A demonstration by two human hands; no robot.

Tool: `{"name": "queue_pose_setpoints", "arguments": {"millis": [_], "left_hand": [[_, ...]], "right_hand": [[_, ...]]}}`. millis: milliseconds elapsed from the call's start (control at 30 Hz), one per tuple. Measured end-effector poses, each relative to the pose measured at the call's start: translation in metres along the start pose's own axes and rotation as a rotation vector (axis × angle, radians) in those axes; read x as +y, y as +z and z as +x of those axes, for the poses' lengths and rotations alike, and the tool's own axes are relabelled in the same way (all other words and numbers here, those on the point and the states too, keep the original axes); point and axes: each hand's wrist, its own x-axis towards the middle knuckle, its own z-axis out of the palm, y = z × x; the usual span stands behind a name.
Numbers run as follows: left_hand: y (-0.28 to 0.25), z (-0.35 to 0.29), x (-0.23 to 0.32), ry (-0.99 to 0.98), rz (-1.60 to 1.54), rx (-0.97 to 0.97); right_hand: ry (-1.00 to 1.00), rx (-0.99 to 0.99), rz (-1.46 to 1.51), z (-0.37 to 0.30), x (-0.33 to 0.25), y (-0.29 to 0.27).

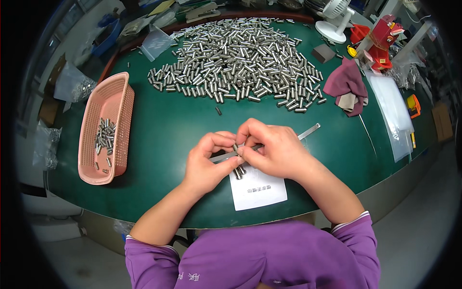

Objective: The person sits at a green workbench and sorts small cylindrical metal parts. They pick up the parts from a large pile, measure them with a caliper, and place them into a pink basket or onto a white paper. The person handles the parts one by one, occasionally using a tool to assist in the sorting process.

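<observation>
Both hands meet in front of me over the table. My left hand (207,156) has its thumb and fingers closed round one end of a slim flat metal bar (309,131), which runs under my right hand and sticks out beyond it. My right hand (275,149) is pinched at a small cylindrical metal pin (235,147), close to the left fingertips. Fingers partly hide both bar and pin. Just below the hands, a few more metal pins (239,172) lie at the top of a white sheet of paper (260,192).
A large heap of metal pins (240,58) covers the table's far middle. At left stands a pink plastic basket (124,139) with several pins inside. A maroon cloth (346,82), clear plastic bags (392,115) and a white fan (332,24) are on the right.
</observation>
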Motion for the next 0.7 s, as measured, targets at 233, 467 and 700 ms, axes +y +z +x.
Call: {"name": "queue_pose_setpoints", "arguments": {"millis": [233,467,700], "left_hand": [[0.0,0.001,0.001,-0.011,-0.03,0.017],[-0.007,-0.001,0.001,-0.042,-0.044,0.033],[-0.004,-0.002,0.0,0.012,-0.034,0.033]], "right_hand": [[0.159,-0.013,0.088,-0.003,0.008,-0.015],[0.284,-0.066,0.171,-0.001,0.013,-0.03],[0.194,-0.025,0.098,-0.001,0.014,-0.025]]}}
